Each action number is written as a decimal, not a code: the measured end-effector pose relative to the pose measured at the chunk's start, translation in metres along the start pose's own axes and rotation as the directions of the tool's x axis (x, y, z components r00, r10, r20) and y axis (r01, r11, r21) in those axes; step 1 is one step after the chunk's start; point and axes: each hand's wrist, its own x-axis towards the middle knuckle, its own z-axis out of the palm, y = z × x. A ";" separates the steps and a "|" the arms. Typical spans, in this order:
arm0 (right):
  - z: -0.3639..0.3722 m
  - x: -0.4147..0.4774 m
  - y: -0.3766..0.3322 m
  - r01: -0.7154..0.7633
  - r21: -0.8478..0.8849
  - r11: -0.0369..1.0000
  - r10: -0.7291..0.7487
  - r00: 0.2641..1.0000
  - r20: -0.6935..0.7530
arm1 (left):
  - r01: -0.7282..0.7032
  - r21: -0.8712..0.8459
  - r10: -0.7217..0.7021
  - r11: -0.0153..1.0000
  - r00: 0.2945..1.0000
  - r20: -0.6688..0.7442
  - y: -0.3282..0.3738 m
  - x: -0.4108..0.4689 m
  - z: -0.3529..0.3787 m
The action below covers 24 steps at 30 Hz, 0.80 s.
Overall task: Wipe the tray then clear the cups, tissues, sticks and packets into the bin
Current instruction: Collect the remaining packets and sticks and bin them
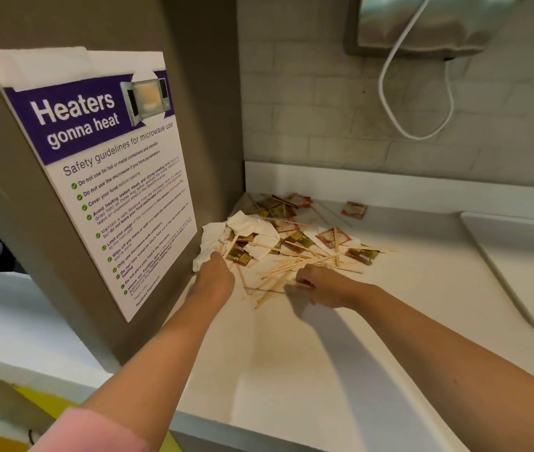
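A heap of litter lies in the back left corner of the white counter (291, 370): crumpled white tissues (216, 238), several thin wooden sticks (287, 272) and several brown and red packets (298, 240). One red packet (354, 210) lies apart near the back wall. My left hand (215, 280) reaches into the near left edge of the heap, fingers on the tissues and sticks. My right hand (321, 287) is at the near side of the sticks, fingers curled around a few of them. No cups, tray or bin are in view.
A brown panel with a microwave safety poster (102, 171) stands at the left, right beside the heap. A white sink edge (520, 256) lies at the right. A tiled wall, a white cable (386, 76) and a steel dispenser (422, 21) are behind.
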 end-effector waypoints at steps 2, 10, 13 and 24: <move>-0.003 0.003 0.006 -0.002 0.056 0.998 0.004 0.999 -0.048 | 0.007 -0.029 -0.008 1.000 0.999 -0.040 0.001 0.006 0.004; -0.019 0.018 0.036 0.013 0.063 0.998 0.001 0.976 -0.219 | 0.155 0.014 -0.155 0.988 0.988 -0.013 0.004 0.017 0.018; -0.019 0.030 0.049 -0.017 0.064 0.998 0.032 0.969 -0.243 | 0.179 -0.028 -0.179 0.984 0.984 -0.016 0.012 0.016 0.019; -0.013 0.064 0.046 0.117 -0.044 0.992 -0.121 0.989 -0.090 | 0.159 0.064 -0.162 0.985 0.986 0.046 0.025 0.012 0.021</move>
